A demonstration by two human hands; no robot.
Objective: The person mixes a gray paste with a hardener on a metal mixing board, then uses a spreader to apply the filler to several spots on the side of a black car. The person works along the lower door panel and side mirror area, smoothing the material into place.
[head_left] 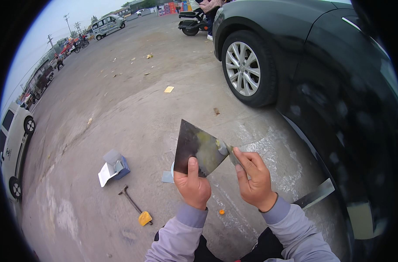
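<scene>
Holding a dark plate (186, 146) out in front, above the ground and between both hands. Gripping it at the lower edge with the left hand (193, 187) — thumb flat on the upper face, remaining fingers out of sight underneath. Pinching a thin blade (235, 160) narrowly between thumb and fingers of the right hand (256, 183), just at the plate's right corner; much of the blade covered by the grip, full outline impossible to make out. Impossible to tell, too, about contact between blade and plate.

Mostly hidden behind the plate: a round pale rim (172, 168), with a flat blue-grey sheet (167, 177) beside it. Cut off by the black lens border: a black car (290, 48) at right, a white vehicle (16, 146) at left. Too small and distant for detail: a van (108, 26) far back.

Smooth, faintly shiny and four-sided, the plate; smeared yellowish across the middle, with a soft grey lump of paste (221, 149) near the right corner. On rough, chalk-streaked concrete (138, 113): an open blue-and-white box (121, 169) with raised flaps, a slim-shafted tool (131, 198) with a chunky yellow end, and a small round orange cap (221, 212). Glossy bodywork nearby, dulled by hazy pale spots — spoked silver wheel (242, 68) below.
</scene>
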